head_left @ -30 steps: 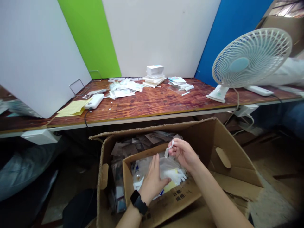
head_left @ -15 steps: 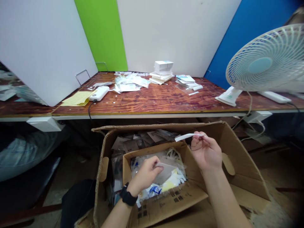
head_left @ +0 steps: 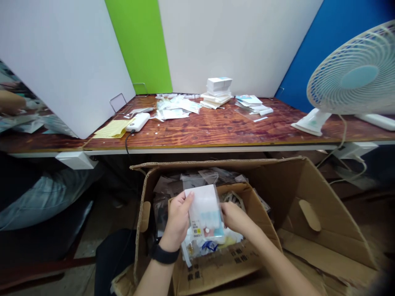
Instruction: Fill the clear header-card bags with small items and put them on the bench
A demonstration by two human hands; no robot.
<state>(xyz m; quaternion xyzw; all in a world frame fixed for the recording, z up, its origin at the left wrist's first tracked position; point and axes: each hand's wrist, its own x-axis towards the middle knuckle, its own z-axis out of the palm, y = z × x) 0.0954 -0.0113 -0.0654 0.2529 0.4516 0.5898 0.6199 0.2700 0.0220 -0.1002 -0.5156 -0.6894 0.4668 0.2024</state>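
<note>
My left hand (head_left: 177, 220) and my right hand (head_left: 234, 218) grip opposite sides of a clear plastic bag (head_left: 205, 211) above a cardboard box. The bag holds a white package with a small yellow label and blue-and-pink printing. Below it, an inner cardboard box (head_left: 234, 255) stands inside a larger open carton (head_left: 308, 193). Loose clear packets with white, blue and yellow contents (head_left: 212, 246) fill the inner box, partly hidden by my hands. Dark flat packets (head_left: 162, 197) lie between the two box walls. A black watch band (head_left: 163, 255) circles my left wrist.
A wooden table (head_left: 216, 133) runs beyond the carton, bearing stacked white boxes (head_left: 219, 91), loose papers, yellow sheets (head_left: 112, 128) and a white power bank (head_left: 138, 122). A white fan (head_left: 354, 78) stands at right. Another person's hand (head_left: 10, 102) shows at far left.
My hands have come together around a clear bag lifted above the inner box. The white strip in my right hand is no longer visible. The view has turned slightly left.
</note>
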